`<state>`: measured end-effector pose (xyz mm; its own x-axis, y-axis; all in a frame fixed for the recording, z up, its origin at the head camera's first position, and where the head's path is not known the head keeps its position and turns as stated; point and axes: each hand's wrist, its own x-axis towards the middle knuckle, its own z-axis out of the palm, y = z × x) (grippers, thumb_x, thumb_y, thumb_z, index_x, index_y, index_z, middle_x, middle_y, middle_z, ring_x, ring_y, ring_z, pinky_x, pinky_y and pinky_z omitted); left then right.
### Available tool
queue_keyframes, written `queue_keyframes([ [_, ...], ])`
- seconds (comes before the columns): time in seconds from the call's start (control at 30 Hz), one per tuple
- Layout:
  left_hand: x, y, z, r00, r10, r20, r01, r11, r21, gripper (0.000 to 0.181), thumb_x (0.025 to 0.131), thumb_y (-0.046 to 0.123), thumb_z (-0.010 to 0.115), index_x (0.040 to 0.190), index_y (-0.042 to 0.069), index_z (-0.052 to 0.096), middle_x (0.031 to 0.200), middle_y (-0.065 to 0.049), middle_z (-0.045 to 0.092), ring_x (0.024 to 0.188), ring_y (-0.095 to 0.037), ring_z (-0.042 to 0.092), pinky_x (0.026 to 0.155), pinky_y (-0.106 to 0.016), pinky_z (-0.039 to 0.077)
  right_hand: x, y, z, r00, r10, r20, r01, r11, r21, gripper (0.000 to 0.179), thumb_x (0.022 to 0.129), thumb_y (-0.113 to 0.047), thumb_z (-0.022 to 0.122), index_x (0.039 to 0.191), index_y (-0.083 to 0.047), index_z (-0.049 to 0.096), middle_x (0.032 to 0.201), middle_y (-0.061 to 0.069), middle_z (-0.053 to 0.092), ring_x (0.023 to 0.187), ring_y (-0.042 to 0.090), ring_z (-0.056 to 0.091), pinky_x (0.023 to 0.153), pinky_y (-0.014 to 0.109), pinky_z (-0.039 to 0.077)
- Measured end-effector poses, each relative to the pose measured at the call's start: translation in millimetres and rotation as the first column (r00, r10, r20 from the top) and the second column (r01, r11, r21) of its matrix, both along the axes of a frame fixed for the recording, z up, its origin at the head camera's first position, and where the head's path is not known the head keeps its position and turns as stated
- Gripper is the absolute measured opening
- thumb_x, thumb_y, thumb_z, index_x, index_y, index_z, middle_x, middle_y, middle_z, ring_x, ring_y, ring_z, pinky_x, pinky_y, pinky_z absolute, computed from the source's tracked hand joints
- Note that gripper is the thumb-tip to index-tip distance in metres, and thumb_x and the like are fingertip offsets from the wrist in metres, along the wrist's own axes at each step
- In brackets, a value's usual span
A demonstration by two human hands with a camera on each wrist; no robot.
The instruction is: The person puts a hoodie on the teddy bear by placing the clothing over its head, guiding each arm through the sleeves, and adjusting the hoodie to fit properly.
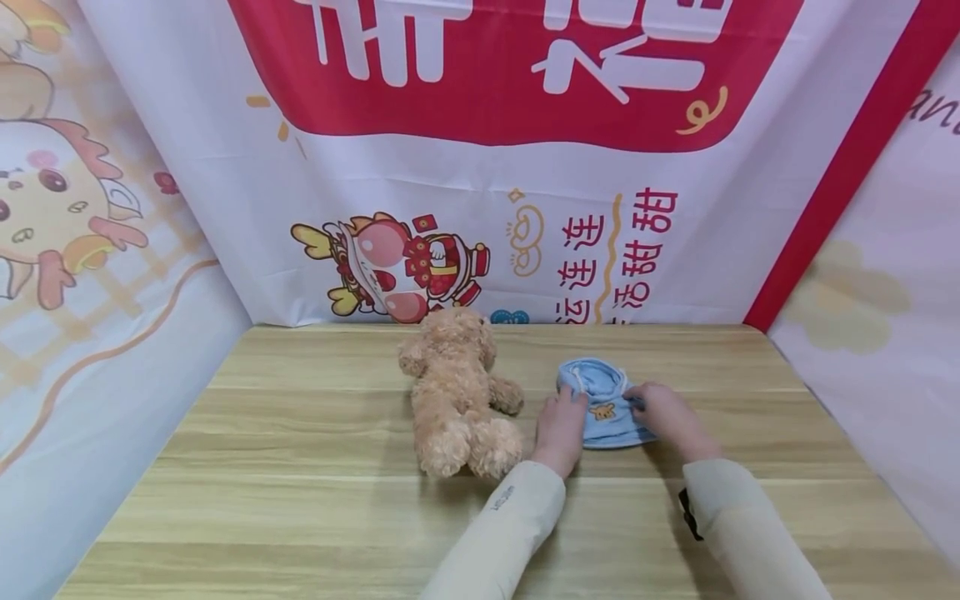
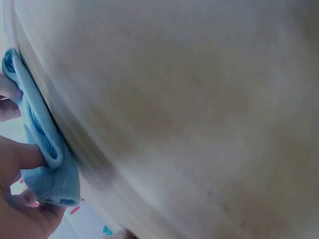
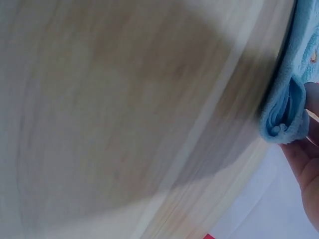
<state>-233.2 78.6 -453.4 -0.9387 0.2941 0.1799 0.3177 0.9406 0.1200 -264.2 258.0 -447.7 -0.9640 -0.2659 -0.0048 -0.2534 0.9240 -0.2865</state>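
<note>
A small light-blue doll's hoodie [image 1: 611,432] lies on the wooden table, its neck opening at the far side. White cords hang at the neck, and a small orange-brown animal patch sits on the front. My left hand [image 1: 560,427] pinches its left side. In the left wrist view, that thumb [image 2: 31,156] presses into a fold, with fingers under the cloth. At the right side, my right hand [image 1: 670,419] pinches the cloth, and the right wrist view shows a rolled blue edge [image 3: 284,122] between thumb and fingers. A fluffy tan teddy bear [image 1: 450,392] lies left of the hoodie.
The light wooden table [image 1: 300,467] runs back to a white and red printed cloth [image 1: 480,167]. Printed cloths also hang at the left [image 1: 112,350] and right [image 1: 870,400] sides. Both forearms in pale sleeves reach in from the front edge.
</note>
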Motion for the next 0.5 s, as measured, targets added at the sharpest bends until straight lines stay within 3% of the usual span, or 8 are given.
queue_keyframes([
  [0.17,-0.3,-1.2,11.3,0.994,0.015,-0.106,-0.021,0.998,-0.053,0.037,0.088,0.008,0.061,0.123,0.018,0.061,0.119,-0.004,0.055,0.086,-0.019,0.057,0.069,-0.025,0.050,1.7,-6,7.6,0.999,-0.028,-0.042,0.027,0.999,-0.032,0.028,0.087,-0.002,0.059,0.114,0.005,0.065,0.112,0.026,0.065,0.106,0.043,0.060,0.092,0.053,0.049],
  [0.27,-1.9,-3.5,21.1,0.988,0.031,-0.153,-0.046,0.994,-0.096,0.041,0.089,0.010,0.061,0.129,0.019,0.057,0.122,-0.003,0.053,0.088,-0.017,0.056,0.069,-0.024,0.050,2.5,-12,13.8,0.992,-0.050,-0.116,0.044,0.997,-0.055,0.027,0.088,-0.002,0.059,0.113,0.006,0.064,0.110,0.026,0.064,0.101,0.041,0.062,0.089,0.052,0.050],
  [0.37,-2.2,-6.8,33.5,0.977,0.057,-0.204,-0.088,0.986,-0.145,0.044,0.087,0.016,0.065,0.129,0.020,0.055,0.122,0.000,0.053,0.089,-0.016,0.056,0.072,-0.025,0.050,2.9,-19,21.0,0.974,-0.067,-0.216,0.052,0.996,-0.074,0.025,0.087,-0.002,0.060,0.111,0.005,0.065,0.108,0.026,0.064,0.097,0.041,0.063,0.086,0.052,0.052],
  [0.5,-0.9,-12.7,54.3,0.974,0.087,-0.211,-0.116,0.985,-0.126,0.045,0.084,0.018,0.069,0.127,0.022,0.054,0.123,0.002,0.053,0.088,-0.016,0.055,0.074,-0.028,0.046,1.6,-28,30.2,0.943,-0.098,-0.319,0.069,0.993,-0.101,0.025,0.087,-0.003,0.061,0.111,0.004,0.065,0.112,0.027,0.062,0.101,0.043,0.062,0.087,0.053,0.051],
])
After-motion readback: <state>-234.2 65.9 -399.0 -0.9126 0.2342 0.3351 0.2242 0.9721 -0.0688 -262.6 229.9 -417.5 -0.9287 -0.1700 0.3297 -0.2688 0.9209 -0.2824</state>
